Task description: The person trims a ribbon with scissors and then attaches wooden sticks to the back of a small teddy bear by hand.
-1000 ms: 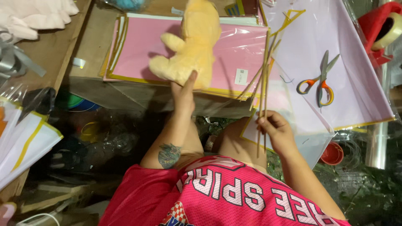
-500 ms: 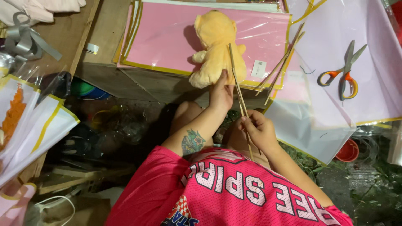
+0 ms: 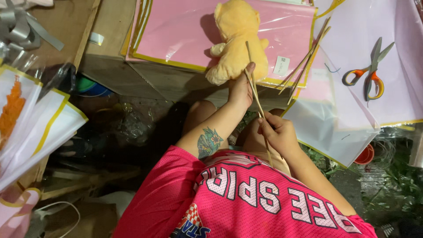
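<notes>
A yellow plush bear (image 3: 238, 39) lies on a stack of pink sheets (image 3: 176, 31) edged in yellow. My left hand (image 3: 240, 88), on a tattooed forearm, grips the bear from below. My right hand (image 3: 276, 132) is closed on thin wooden sticks (image 3: 255, 90). These slant up past my left fingers, and their tip rests against the bear's body. My pink shirt fills the bottom of the view.
Orange-handled scissors (image 3: 368, 77) lie on a lilac sheet (image 3: 352, 31) at the right. More wooden sticks (image 3: 306, 61) lie across the sheets' edge. A red cup (image 3: 365, 154) stands below them. White wrapping with yellow trim (image 3: 39, 128) and silver ribbon (image 3: 22, 26) are at the left.
My right hand has brought the sticks from upright at the right over to the left, tilted against the bear. My left hand has kept hold of the bear.
</notes>
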